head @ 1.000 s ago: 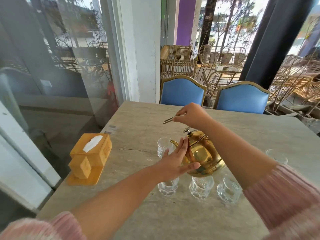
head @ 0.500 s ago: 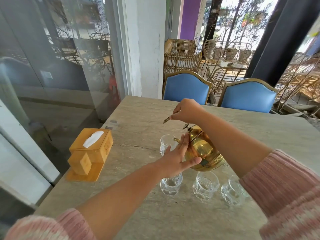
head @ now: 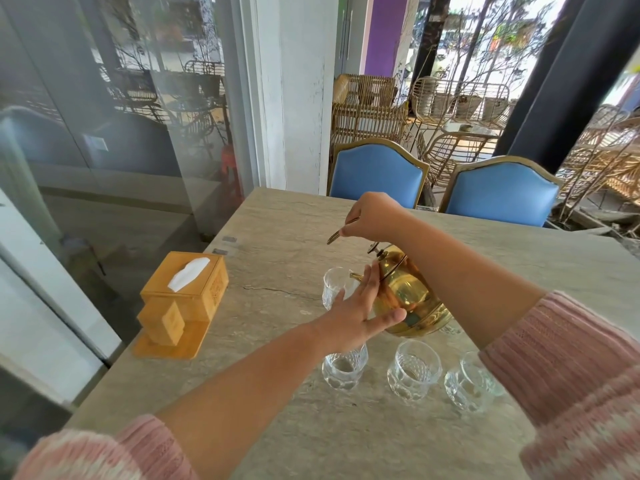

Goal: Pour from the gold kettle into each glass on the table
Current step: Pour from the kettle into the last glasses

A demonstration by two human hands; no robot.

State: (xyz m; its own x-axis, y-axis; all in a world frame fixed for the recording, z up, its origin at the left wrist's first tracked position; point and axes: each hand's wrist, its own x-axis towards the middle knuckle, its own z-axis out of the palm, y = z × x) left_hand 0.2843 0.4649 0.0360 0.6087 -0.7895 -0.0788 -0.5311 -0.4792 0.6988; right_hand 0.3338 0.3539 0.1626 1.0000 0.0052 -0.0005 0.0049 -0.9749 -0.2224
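Little has shifted since half a second ago: the gold kettle (head: pixel 405 296) hangs a touch nearer the tall glass (head: pixel 334 285), its spout still tipped toward that rim, at centre frame above the bench (head: pixel 277 237)

Head view: the right hand (head: pixel 372 216) holds the kettle aloft, its fingers (head: pixel 349 232) curled tight round the thin handle (head: pixel 337 233). The left hand (head: pixel 356 313) lies flat against the kettle's near flank, its fingers (head: pixel 369 285) straight and holding nothing, thumb under the belly. A row of three short glasses (head: pixel 414 370) stands across the lower centre, just below the kettle's base and apart from it. No stream can be made out at the spout, and whether the tall glass is filling cannot be told. A wooden tissue box (head: pixel 187 289) sits at the left of the frame, with two blue chairs (head: pixel 375 174) beyond the bench's far edge.

Pouring well here likely means keeping the spout tip over the glass mouth without knocking the rim. The flat left palm should set the tilt slowly while the right hand bears the weight. The kettle should be levelled off before it swings to the near row, whose glasses stand close enough for the base to clip
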